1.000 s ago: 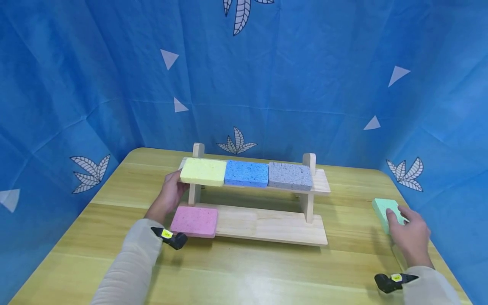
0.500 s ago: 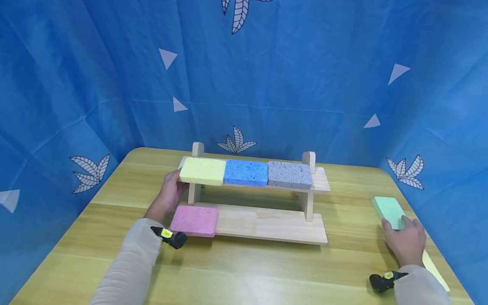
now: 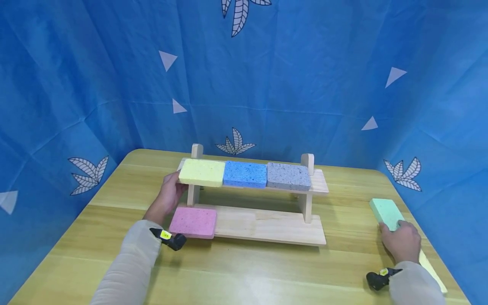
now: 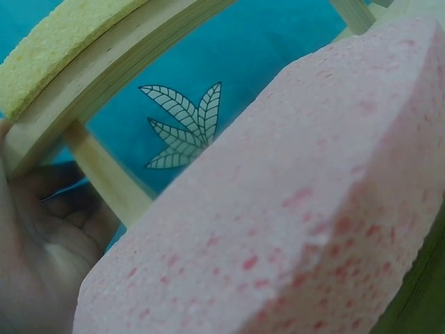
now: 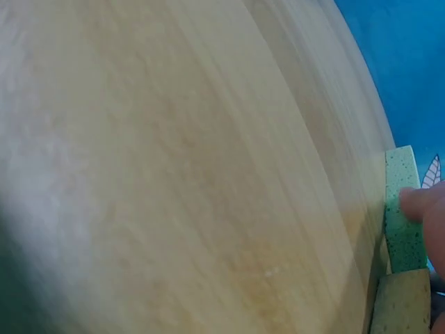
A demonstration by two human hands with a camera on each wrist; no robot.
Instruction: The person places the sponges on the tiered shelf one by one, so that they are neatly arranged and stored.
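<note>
A two-tier wooden shelf (image 3: 267, 224) stands on the table. My left hand (image 3: 170, 192) grips the left end of its upper board, fingers underneath in the left wrist view. Yellow (image 3: 202, 172), blue (image 3: 245, 173) and grey (image 3: 288, 176) sponges lie in a row on that board. A pink sponge (image 3: 193, 222) lies at the left of the lower board. Far right, my right hand (image 3: 402, 243) pinches the near end of a green sponge (image 3: 386, 212), its thumb on the side in the right wrist view. The other fingers are mostly hidden there.
A pale yellow sponge (image 3: 431, 273) lies by the table's right edge, partly hidden by the right hand and sleeve. Blue patterned cloth (image 3: 305, 76) hangs behind and on both sides of the wooden table (image 3: 244, 271).
My right hand has slid toward me along the green sponge to its near end, uncovering more of it and of the pale yellow sponge. The left hand keeps its hold on the shelf.
</note>
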